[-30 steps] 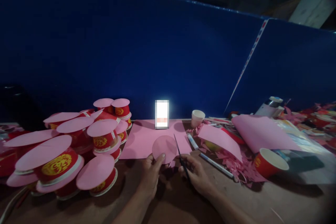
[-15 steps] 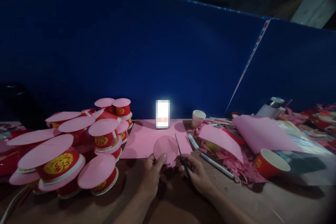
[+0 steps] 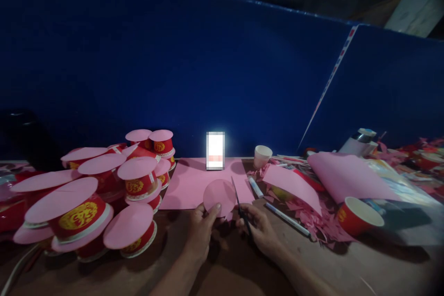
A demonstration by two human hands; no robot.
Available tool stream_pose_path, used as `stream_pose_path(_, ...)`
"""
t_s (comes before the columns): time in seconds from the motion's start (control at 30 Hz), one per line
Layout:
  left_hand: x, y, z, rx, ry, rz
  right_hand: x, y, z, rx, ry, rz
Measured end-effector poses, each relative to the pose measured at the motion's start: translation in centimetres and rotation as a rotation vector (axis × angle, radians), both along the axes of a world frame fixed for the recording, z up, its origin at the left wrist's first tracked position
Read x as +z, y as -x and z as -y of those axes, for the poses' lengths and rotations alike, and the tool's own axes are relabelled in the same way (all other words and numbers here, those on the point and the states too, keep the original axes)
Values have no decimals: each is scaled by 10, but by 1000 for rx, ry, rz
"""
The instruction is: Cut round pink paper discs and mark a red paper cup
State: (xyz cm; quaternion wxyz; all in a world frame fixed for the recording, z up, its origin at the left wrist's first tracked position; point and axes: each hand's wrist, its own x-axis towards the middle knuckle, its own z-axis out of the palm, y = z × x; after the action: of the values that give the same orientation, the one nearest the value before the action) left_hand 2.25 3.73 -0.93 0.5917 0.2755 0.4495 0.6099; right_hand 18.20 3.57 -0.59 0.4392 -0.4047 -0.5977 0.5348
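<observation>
Between thumb and fingers, my left hand (image 3: 203, 226) grips the lower left edge of a round pink paper disc (image 3: 219, 194). A small strip of pink paper hangs at the disc's lower right edge. My right hand (image 3: 258, 226) is closed around dark scissors (image 3: 240, 201), whose blades point up beside the disc's right edge. Behind the disc a large pink sheet (image 3: 183, 185) lies flat on the table, and a lit phone-like screen (image 3: 215, 150) stands upright at its back.
Several red cups topped with pink discs (image 3: 79, 212) crowd the left. To the right are a white cup (image 3: 262, 156), a marker (image 3: 287, 219), pink scraps (image 3: 326, 226), curved pink sheets (image 3: 350, 175) and a tipped red cup (image 3: 359, 216). A blue partition (image 3: 208, 64) rises behind.
</observation>
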Motion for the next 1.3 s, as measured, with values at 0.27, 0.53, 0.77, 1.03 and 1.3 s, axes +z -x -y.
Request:
stream_pose_path(0.27,1,0,1,-16,-7,-20,-3,0,0,4,16,-22)
stream_pose_path(0.53,-1,0,0,-19,-3,-40,-2,-1,-1,17,5,-30)
stream_pose_path(0.77,-4,1,-1,-20,-8,-49,-3,0,-1,40,2,-54)
stream_pose_path(1.03,-2,1,-1,-3,0,-45,-2,0,0,15,12,-41)
stream_pose_path(1.3,-1,1,1,-19,-15,-40,-6,-1,-1,7,-11,-9)
